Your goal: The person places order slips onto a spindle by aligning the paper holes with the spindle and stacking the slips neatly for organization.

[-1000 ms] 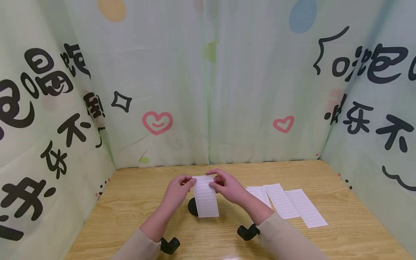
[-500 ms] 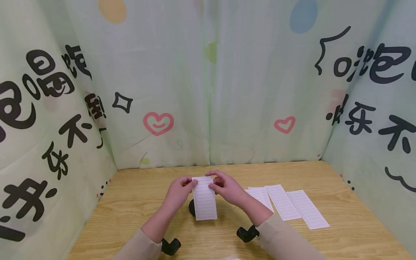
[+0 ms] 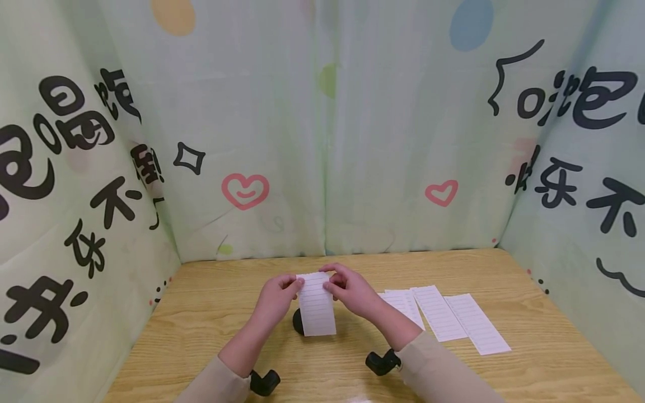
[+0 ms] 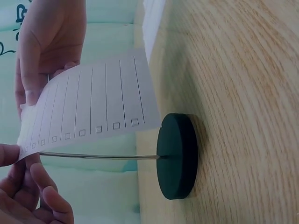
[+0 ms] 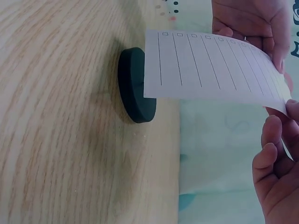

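Observation:
A lined paper slip (image 3: 317, 310) with a column of small check boxes hangs between both hands over the table. My left hand (image 3: 276, 295) pinches its upper left corner between thumb and fingers. At the upper right edge, my right hand (image 3: 353, 290) grips it the same way, its index finger arched over the top. Behind the slip stands a holder with a round black base (image 4: 177, 156) and a thin metal rod (image 4: 98, 156). The rod reaches up to the slip's top edge beside the left fingers; its tip is hidden by paper and hand.
Several similar lined slips (image 3: 438, 313) lie overlapping on the wooden table (image 3: 211, 313), right of the right forearm. A black camera mount (image 3: 265, 383) sits at the left wrist and another mount (image 3: 382, 362) at the right. Printed curtains (image 3: 322, 140) enclose the back and sides.
Both hands keep their hold at the slip's top edge. The slip has shifted slightly left over the second, and its lower edge has risen a little in the last half second.

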A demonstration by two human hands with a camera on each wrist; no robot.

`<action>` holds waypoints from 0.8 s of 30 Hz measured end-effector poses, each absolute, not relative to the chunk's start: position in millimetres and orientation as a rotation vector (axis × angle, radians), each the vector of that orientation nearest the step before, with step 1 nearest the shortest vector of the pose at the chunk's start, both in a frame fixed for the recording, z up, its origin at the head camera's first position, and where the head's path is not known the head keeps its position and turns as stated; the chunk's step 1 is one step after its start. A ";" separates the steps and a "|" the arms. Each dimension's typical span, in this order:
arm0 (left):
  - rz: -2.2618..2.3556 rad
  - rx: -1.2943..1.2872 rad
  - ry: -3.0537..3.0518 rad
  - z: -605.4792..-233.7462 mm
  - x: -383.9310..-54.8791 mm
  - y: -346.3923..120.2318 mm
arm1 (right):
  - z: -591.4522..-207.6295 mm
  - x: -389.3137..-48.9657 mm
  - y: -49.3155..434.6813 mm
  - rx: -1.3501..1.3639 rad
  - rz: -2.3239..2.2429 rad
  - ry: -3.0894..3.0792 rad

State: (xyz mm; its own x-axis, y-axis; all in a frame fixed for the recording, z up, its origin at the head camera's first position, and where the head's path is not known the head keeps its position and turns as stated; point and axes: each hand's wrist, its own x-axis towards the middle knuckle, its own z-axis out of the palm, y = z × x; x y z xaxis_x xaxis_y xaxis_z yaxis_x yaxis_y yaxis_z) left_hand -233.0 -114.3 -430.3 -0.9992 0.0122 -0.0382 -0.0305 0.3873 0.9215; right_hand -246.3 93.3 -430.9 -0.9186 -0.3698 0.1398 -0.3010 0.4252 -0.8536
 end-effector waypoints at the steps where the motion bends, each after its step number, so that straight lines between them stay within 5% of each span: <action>1: 1.722 -0.016 2.582 -430.3 -233.2 -114.3 | -431.1 -246.1 93.3 -0.608 -1.532 2.592; 24: 1.784 -0.007 2.583 -439.1 -233.9 -111.2 | -435.5 -241.3 91.2 -0.547 -1.469 2.610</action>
State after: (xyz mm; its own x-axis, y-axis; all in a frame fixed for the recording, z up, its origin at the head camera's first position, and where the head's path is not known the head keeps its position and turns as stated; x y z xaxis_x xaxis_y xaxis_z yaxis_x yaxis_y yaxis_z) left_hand -233.9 -111.2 -439.1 -1.0000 -0.0020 -0.0045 -0.0049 0.3539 0.9353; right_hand -241.3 91.2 -435.5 -0.9310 -0.3539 0.0897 -0.2602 0.4708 -0.8430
